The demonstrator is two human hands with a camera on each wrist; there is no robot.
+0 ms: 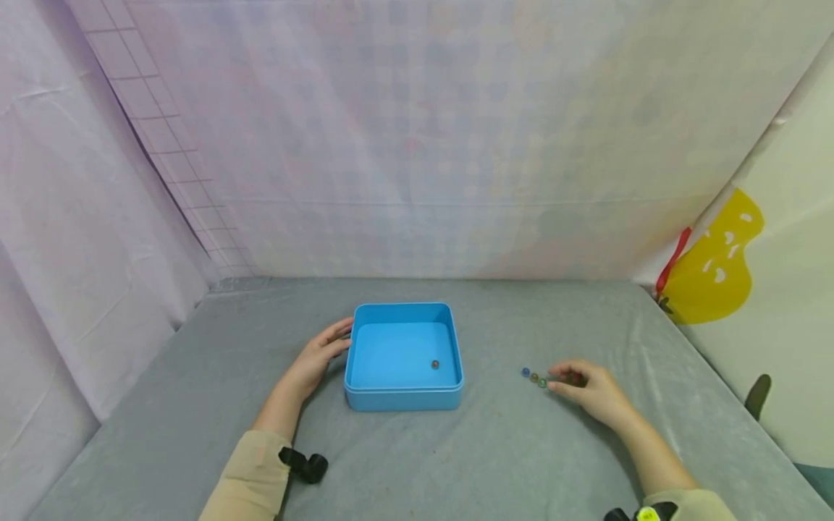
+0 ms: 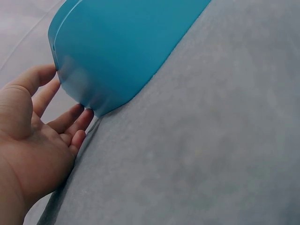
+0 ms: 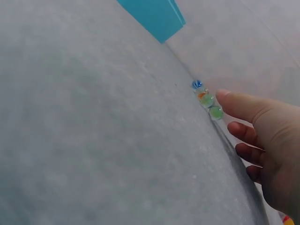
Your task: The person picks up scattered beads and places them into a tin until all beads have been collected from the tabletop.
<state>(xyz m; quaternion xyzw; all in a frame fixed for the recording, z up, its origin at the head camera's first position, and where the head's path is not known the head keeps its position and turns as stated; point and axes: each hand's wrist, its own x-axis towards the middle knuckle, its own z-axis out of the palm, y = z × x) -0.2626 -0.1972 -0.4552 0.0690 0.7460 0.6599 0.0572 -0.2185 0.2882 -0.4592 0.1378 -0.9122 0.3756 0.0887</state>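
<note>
Left grip (image 1: 318, 358) relaxed against blue box (image 1: 404, 401), right grip (image 1: 596, 392) loose by marbles (image 1: 534, 378); gray cloth (image 1: 469, 463) beneath, curtain (image 1: 417, 145) behind

No words, brands or numbers can be read in any of the three views. In the head view, a round, bright yellow spot (image 1: 648, 514) sits on the black wrist device (image 1: 666, 509) behind the fingers of the right hand (image 1: 594, 395), at the lower edge; what stands on it is too small to make out. Farther off than those same fingers and to their right, a yellow shape (image 1: 733, 298) on the pale cloth wall (image 1: 801, 253) carries several white marks (image 1: 719, 275), none legible as a letter, number or sign.
</note>
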